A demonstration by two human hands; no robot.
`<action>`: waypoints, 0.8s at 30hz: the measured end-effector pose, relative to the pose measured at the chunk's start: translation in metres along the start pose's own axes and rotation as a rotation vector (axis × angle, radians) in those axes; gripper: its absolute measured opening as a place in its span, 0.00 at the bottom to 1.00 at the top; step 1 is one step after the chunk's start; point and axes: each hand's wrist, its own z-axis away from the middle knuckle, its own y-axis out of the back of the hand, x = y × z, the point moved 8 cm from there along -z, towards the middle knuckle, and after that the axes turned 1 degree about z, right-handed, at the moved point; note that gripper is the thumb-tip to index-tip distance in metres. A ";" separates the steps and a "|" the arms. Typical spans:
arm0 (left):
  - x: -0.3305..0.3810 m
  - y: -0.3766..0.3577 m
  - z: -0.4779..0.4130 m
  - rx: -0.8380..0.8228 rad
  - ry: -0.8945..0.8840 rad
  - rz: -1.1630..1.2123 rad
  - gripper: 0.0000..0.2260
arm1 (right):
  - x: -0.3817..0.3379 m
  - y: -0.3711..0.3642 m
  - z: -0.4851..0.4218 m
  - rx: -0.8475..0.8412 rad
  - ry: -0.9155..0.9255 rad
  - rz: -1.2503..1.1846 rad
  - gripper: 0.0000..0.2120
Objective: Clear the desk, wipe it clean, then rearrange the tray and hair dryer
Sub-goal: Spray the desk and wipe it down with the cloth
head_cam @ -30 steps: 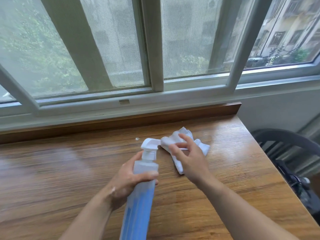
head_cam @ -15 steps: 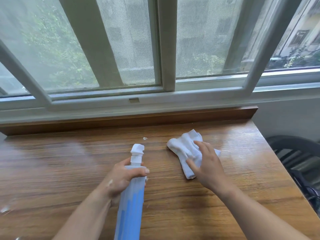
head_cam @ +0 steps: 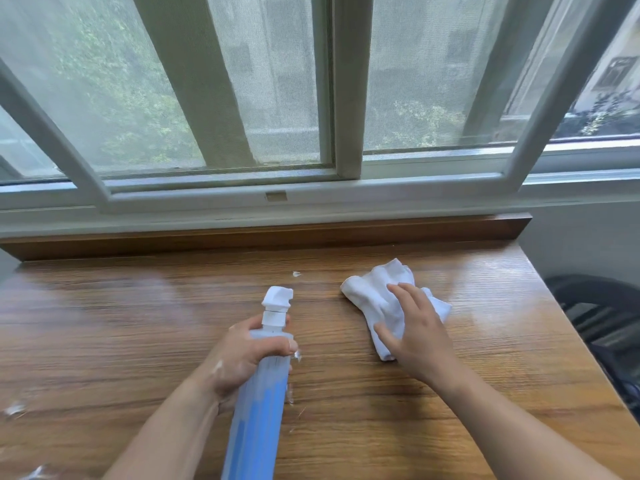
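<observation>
My left hand (head_cam: 239,358) is wrapped round the shoulder of the spray bottle (head_cam: 258,410), just under its white nozzle (head_cam: 277,299). One digit lies curled across the near side and the rest are tucked behind the bottle, hidden from me. The bottle leans away from me over the wooden desk (head_cam: 104,341), nozzle toward the window (head_cam: 343,98). Its base is cut off by the bottom edge of the view, so I cannot tell whether it rests on anything. The body shows blue through translucent plastic; I can make out no label, and the trigger is hidden. Pale specks sit on the back of that hand, and I cannot tell what they are. My right hand (head_cam: 419,337) lies flat on the white cloth (head_cam: 370,296), fingers straight and a little spread, pressing rather than gripping. The cloth is crumpled on the right part of the desk and the palm covers its near end, so its full shape is lost. A small white scrap (head_cam: 296,274) lies on the wood beyond the nozzle, apart from both hands. More pale flecks (head_cam: 14,408) sit at the left edge, blurred. Hazy bright patches on the wood may be wetness or glare; I cannot say which. Past the desk's right edge a dark chair (head_cam: 595,317) shows only in part.
</observation>
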 end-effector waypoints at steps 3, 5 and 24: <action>0.003 0.000 0.001 -0.011 -0.007 -0.002 0.26 | -0.003 -0.003 -0.003 0.024 0.085 0.106 0.31; 0.005 0.001 -0.001 0.010 -0.031 -0.052 0.23 | -0.007 -0.011 -0.010 0.016 0.151 0.240 0.33; 0.009 0.020 -0.002 0.108 -0.083 -0.193 0.17 | 0.009 -0.041 -0.027 -0.193 0.057 0.500 0.35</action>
